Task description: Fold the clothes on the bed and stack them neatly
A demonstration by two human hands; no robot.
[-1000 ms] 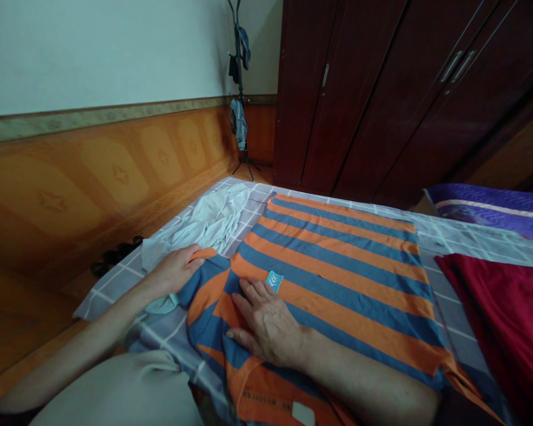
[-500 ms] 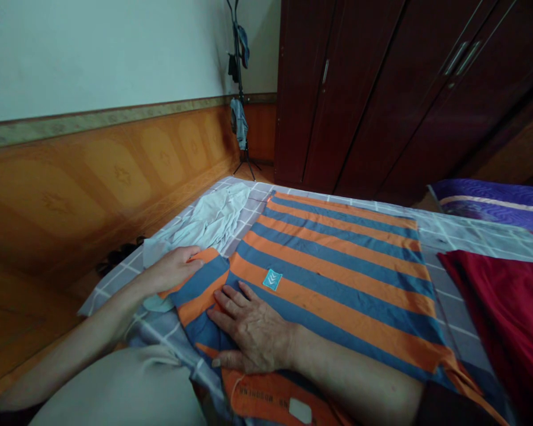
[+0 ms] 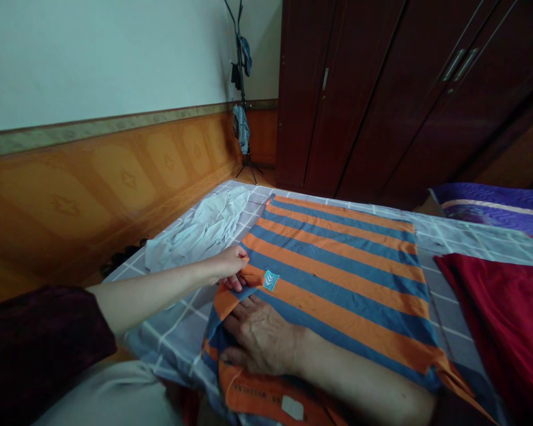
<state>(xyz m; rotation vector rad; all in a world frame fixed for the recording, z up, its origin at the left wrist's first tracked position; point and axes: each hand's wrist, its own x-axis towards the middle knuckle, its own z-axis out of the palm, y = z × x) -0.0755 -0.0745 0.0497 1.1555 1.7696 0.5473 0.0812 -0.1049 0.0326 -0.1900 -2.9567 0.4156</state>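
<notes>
An orange and blue striped shirt (image 3: 337, 260) lies spread on the checked bedsheet, a small teal patch (image 3: 270, 280) near its left side. My left hand (image 3: 231, 266) pinches the shirt's fabric just left of the patch, fingers closed on it. My right hand (image 3: 262, 334) rests on the shirt below the patch, its fingertips partly under the fabric folded over by my left hand. Near my right wrist, the shirt's orange part with printed letters and a pale label (image 3: 292, 407) hangs at the bed's near edge.
A crumpled pale cloth (image 3: 204, 225) lies on the bed's left part, a red cloth (image 3: 506, 319) on its right. Beyond the checked bedsheet (image 3: 462, 231) stand a coat rack (image 3: 242, 89) and a dark red wardrobe (image 3: 359, 100). Purple bedding (image 3: 497, 204) shows at the far right.
My left hand has moved right with the shirt's left portion, folding it over toward the patch. My right hand has stayed nearly in place, and its fingertips are now partly covered.
</notes>
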